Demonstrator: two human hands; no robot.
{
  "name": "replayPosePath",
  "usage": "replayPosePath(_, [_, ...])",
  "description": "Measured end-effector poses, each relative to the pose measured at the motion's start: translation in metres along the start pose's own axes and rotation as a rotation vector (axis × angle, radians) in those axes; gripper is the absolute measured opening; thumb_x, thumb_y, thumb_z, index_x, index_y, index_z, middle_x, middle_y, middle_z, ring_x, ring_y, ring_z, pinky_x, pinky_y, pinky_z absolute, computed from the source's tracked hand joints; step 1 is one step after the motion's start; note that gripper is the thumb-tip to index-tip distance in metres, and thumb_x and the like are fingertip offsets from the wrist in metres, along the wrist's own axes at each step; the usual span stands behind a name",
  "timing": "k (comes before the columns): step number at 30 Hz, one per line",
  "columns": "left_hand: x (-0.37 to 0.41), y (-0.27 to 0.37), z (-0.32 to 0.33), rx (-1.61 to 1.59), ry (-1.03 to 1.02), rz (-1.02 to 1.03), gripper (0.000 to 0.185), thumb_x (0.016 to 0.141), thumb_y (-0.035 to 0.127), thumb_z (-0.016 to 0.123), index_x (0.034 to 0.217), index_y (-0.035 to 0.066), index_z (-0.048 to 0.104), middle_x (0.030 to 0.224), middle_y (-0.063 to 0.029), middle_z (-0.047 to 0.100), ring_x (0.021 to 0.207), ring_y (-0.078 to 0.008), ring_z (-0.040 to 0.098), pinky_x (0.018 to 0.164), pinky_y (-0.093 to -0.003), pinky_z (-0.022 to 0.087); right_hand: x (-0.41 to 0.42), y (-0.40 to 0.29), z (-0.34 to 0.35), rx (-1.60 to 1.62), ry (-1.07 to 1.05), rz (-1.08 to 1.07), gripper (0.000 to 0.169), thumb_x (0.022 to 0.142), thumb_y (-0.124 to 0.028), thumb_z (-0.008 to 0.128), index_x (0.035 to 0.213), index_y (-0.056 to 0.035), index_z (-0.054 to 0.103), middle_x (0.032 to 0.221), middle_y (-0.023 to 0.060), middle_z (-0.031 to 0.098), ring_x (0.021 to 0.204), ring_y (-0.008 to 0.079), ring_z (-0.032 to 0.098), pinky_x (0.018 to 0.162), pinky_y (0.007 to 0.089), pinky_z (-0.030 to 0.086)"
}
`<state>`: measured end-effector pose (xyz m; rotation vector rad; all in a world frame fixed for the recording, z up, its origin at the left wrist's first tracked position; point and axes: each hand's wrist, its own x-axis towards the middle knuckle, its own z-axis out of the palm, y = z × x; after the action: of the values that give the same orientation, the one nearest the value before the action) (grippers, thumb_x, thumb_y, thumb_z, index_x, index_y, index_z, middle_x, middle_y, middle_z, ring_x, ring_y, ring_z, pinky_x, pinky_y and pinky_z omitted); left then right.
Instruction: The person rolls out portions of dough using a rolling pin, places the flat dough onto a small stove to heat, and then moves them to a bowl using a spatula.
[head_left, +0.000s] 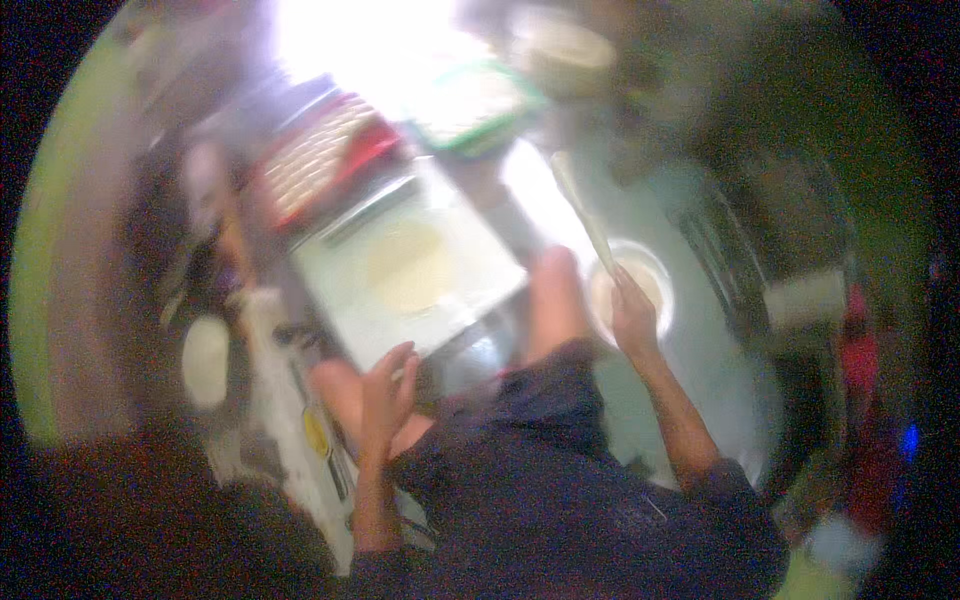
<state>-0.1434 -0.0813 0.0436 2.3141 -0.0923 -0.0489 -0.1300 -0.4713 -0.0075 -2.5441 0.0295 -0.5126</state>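
Note:
A pale, round, flat sheet (409, 266) lies on a square white board or tray (480, 259) in front of my knees. My left hand (390, 386) is at the board's near corner, fingertips at or just over its edge. Blur hides whether those fingers pinch anything. In my right hand (634, 311) is a long, pale, thin stick (581, 206), which points away from me. That hand is above a round white bowl (664, 274) with cream-coloured contents, too blurred to name. It partly covers the bowl.
Beyond the board are a red tray (367, 154) with a pale, patterned surface and a green-rimmed tray (487, 135). Strong glare whitens the top. Another round container (562, 49) stands farther back. A pale oval object (206, 362) lies at left.

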Motion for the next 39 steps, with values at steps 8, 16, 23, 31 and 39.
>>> replayPosePath(8, [0.108,0.066,0.111,0.030,-0.440,0.172,0.027,0.087,0.015,0.057,0.108,-0.001,0.062,0.098,-0.0188,0.066,0.094,-0.0284,0.064,0.084,-0.0355,0.047,-0.093,0.134,-0.008,0.113,-0.008,0.678,0.039,0.091,-0.013,0.047,0.129,-0.0056,0.047,0.101,0.0207,0.063,0.087,0.0353,0.062,0.074,0.0421,0.050])
replayPosePath(16, [0.094,0.034,0.137,0.192,-0.656,-0.017,0.025,0.090,0.018,0.053,0.104,0.000,0.062,0.097,-0.0214,0.064,0.092,-0.0298,0.064,0.080,-0.0364,0.048,-0.134,0.200,0.021,0.635,-0.129,1.011,0.050,0.085,-0.020,0.060,0.131,-0.0085,0.042,0.077,0.0062,0.062,0.064,0.0185,0.060,0.052,0.0300,0.048])
replayPosePath(23, [0.077,0.015,0.112,0.102,-0.562,0.003,0.026,0.091,0.018,0.052,0.107,0.000,0.061,0.094,-0.0197,0.065,0.091,-0.0290,0.065,0.079,-0.0361,0.049,-0.149,0.198,0.030,0.067,0.063,0.872,0.048,0.077,-0.017,0.069,0.120,-0.0118,0.049,0.089,0.0123,0.061,0.077,0.0268,0.059,0.068,0.0392,0.049])
replayPosePath(31, [0.077,0.001,0.114,0.076,-0.588,-0.112,0.027,0.091,0.019,0.052,0.105,-0.001,0.061,0.093,-0.0204,0.065,0.088,-0.0293,0.065,0.076,-0.0360,0.050,-0.135,0.143,-0.015,-0.165,0.134,0.741,0.035,0.079,-0.013,0.063,0.112,-0.0057,0.053,0.106,0.0163,0.057,0.098,0.0316,0.057,0.084,0.0412,0.045])
replayPosePath(39, [0.067,-0.022,0.115,0.185,-0.594,-0.078,0.029,0.090,0.023,0.053,0.108,0.000,0.060,0.094,-0.0224,0.064,0.090,-0.0327,0.065,0.076,-0.0364,0.049,-0.130,0.136,0.016,0.003,0.175,0.734,0.042,0.073,-0.018,0.072,0.109,-0.0040,0.055,0.083,0.0122,0.061,0.074,0.0283,0.059,0.068,0.0399,0.049])
